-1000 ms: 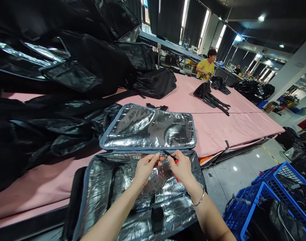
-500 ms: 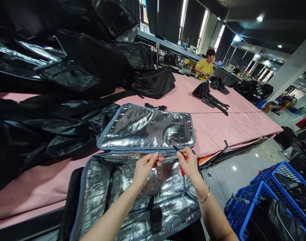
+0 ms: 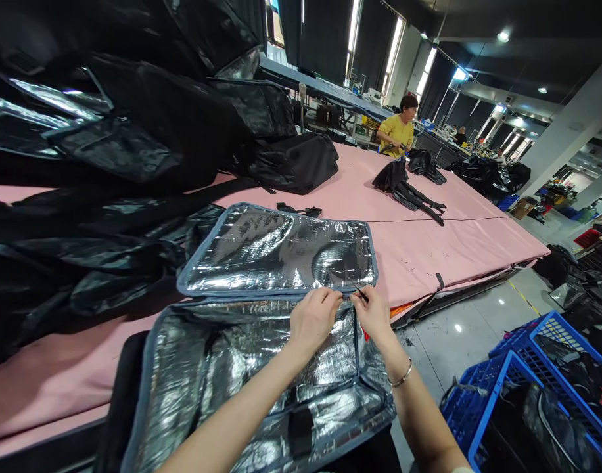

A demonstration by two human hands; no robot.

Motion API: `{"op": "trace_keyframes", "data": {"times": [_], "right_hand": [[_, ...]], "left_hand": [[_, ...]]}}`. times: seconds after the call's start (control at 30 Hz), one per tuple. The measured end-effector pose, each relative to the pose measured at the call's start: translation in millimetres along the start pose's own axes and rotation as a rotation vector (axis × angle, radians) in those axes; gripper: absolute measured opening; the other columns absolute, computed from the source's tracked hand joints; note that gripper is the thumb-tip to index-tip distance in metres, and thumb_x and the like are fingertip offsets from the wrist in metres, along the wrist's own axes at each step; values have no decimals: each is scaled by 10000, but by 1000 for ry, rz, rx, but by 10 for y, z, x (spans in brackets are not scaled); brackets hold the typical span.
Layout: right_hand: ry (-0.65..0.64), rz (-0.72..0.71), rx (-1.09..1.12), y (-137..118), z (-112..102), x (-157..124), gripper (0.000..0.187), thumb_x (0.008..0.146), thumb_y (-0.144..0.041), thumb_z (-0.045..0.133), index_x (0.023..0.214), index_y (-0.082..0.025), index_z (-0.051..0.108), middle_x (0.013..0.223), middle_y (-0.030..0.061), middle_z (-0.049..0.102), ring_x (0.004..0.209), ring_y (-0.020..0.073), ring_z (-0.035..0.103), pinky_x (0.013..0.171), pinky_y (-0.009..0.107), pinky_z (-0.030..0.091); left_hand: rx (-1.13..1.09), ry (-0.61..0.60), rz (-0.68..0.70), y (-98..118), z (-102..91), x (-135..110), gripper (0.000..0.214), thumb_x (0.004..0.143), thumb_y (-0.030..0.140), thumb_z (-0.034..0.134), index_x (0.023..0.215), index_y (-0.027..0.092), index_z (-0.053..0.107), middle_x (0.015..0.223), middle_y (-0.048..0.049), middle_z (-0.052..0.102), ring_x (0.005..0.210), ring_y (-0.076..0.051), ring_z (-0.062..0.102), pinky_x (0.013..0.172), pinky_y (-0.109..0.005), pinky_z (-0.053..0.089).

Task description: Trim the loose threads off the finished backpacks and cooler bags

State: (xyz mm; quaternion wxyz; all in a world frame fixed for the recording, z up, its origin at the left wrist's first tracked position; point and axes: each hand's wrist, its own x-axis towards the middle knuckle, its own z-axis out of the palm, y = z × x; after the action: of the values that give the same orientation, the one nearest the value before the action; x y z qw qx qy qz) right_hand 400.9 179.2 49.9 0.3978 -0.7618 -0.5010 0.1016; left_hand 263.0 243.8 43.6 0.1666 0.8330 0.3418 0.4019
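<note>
A bag with a silver foil lining (image 3: 252, 355) lies opened before me. Its foil-faced lid (image 3: 286, 253), edged in blue-grey binding, is folded back on the table. At the seam between lid and body, my left hand (image 3: 313, 318) is closed, its fingertips pressed together against the edge; what they pinch is too small to make out. Just right of it, my right hand (image 3: 374, 315) grips small scissors (image 3: 361, 293). Their dark pointed blades angle up-left over the lid's edge near my left fingertips. A bit of red handle shows below the palm.
Black bags (image 3: 148, 131) pile up on the left of the pink-covered table (image 3: 350, 177). A person in yellow (image 3: 398, 131) stands at the far side by black pieces (image 3: 404, 187). Blue crates (image 3: 508, 374) holding dark items stand on the floor at right.
My left hand has moved right along the seam, close to my right hand, and turned knuckles up. The scissors have shifted slightly right. The view has moved a little.
</note>
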Motion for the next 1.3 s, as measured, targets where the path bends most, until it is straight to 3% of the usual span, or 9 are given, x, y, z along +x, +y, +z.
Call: {"op": "trace_keyframes", "data": {"times": [0.23, 0.43, 0.67, 0.87, 1.03, 1.17, 1.3], "right_hand": [[46, 19, 88, 51, 49, -100, 170, 828, -331, 503, 767, -199, 590, 687, 1, 641, 664, 180, 599, 634, 264, 416], [79, 61, 272, 97, 121, -152, 240, 844, -363, 492, 870, -175, 638, 826, 33, 693, 717, 175, 618, 701, 275, 473], [92, 103, 447, 134, 67, -233, 335, 858, -417, 507, 1063, -179, 626, 979, 46, 681, 887, 188, 607, 811, 285, 460], [98, 131, 405, 79, 31, -299, 360, 920, -444, 382, 1064, -197, 600, 982, 49, 667, 879, 187, 596, 803, 301, 439], [153, 156, 269, 47, -104, -362, 315, 819, -447, 554, 983, -180, 583, 831, 28, 653, 739, 175, 583, 697, 277, 443], [77, 105, 87, -7, -256, -361, 268, 795, -429, 570, 890, -183, 615, 699, -3, 618, 592, 148, 524, 610, 261, 400], [-13, 73, -50, -84, -348, -294, 248, 806, -422, 557, 882, -197, 629, 617, -22, 576, 558, 142, 499, 587, 249, 367]], "left_hand": [[146, 26, 134, 53, -8, 40, 226, 891, 215, 433, 781, 197, 629, 782, -68, 642, 790, -228, 526, 682, -324, 392], [118, -14, 131, 0, 47, 95, 242, 906, 186, 361, 779, 183, 567, 768, -68, 602, 727, -206, 512, 676, -325, 390], [-2, -225, 188, -86, -36, 123, 261, 908, 309, 392, 709, 204, 524, 745, -21, 593, 729, -181, 505, 708, -300, 404], [36, -275, 61, 62, -42, 159, 206, 817, 327, 518, 657, 200, 537, 722, -46, 570, 775, -231, 491, 685, -329, 371], [-1, -286, -110, 78, -37, 250, 295, 845, 403, 460, 632, 207, 518, 660, -9, 582, 679, -187, 518, 681, -298, 384], [-4, -273, -267, 113, -14, 297, 340, 852, 447, 423, 624, 211, 511, 637, -21, 592, 642, -200, 531, 580, -280, 332], [-11, -277, -332, 154, -25, 316, 330, 837, 459, 433, 629, 216, 512, 627, -23, 588, 642, -208, 535, 552, -274, 297]]}}
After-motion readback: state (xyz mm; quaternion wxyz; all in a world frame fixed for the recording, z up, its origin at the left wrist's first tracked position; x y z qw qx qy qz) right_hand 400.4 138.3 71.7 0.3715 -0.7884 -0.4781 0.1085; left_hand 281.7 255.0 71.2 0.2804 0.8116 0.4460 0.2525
